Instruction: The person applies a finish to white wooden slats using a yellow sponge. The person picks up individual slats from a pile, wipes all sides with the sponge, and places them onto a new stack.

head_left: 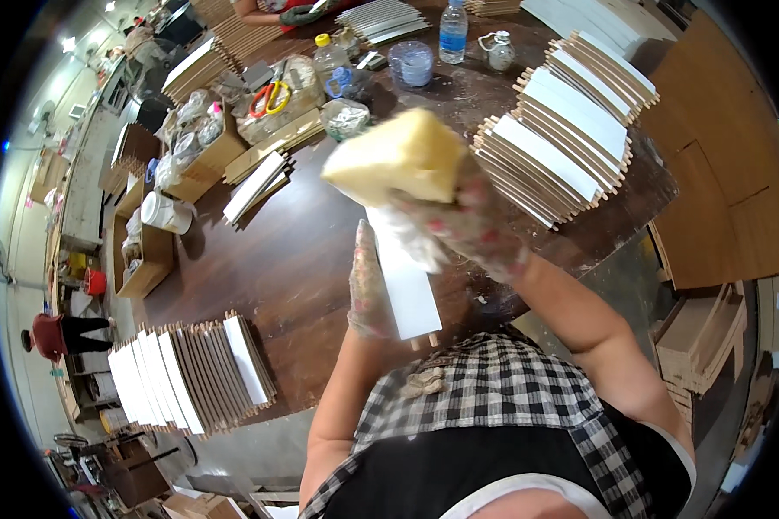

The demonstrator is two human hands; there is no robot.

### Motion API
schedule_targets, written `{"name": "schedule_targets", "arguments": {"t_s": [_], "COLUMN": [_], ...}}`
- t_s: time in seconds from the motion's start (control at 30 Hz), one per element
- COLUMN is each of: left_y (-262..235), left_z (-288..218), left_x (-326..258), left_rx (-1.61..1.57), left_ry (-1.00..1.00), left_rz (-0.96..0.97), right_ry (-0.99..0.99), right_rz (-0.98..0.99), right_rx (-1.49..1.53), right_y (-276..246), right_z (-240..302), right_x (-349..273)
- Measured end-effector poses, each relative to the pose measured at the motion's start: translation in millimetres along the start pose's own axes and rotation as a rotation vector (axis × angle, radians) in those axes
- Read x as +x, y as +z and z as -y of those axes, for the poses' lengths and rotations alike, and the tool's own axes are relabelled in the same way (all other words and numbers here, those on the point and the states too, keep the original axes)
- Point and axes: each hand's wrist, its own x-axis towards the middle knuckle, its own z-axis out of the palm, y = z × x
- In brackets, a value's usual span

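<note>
Both of my hands wear floral-patterned gloves. My right hand (478, 221), slightly blurred, grips a pale yellow sponge block (398, 156) raised over the table's near middle. A white crumpled cloth (404, 238) hangs under that hand; whether the fingers hold it too is unclear. My left hand (370, 290) is closed along the left edge of a narrow white board (413, 298). Two short wooden pegs stick out of the board's near end. The board's far end is hidden behind the cloth and sponge.
Stacks of white-faced boards with pegs stand on the dark table (294, 277) at right (563, 130) and near left (190, 372). Toward the back are scissors (273, 99), a water bottle (453, 35) and a blue-tinted tub (410, 65). A white cup (164, 213) lies tilted by cardboard boxes.
</note>
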Motion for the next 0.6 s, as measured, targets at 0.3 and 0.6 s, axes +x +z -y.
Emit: {"name": "schedule_targets", "arguments": {"t_s": [0.3, 0.6], "left_y": [-9.8, -10.9], "left_z": [-12.1, -50.0], "left_x": [18.1, -7.7], "left_rx": [-0.199, 0.048], "left_ry": [-0.191, 0.073], "left_rz": [0.088, -0.367], "right_ry": [-0.181, 0.104], "right_rz": [0.136, -0.530], "right_rx": [0.080, -0.511], "right_y": [27.5, -44.7], "right_z": [3.0, -6.1], "right_x": [-49.2, -132.7]}}
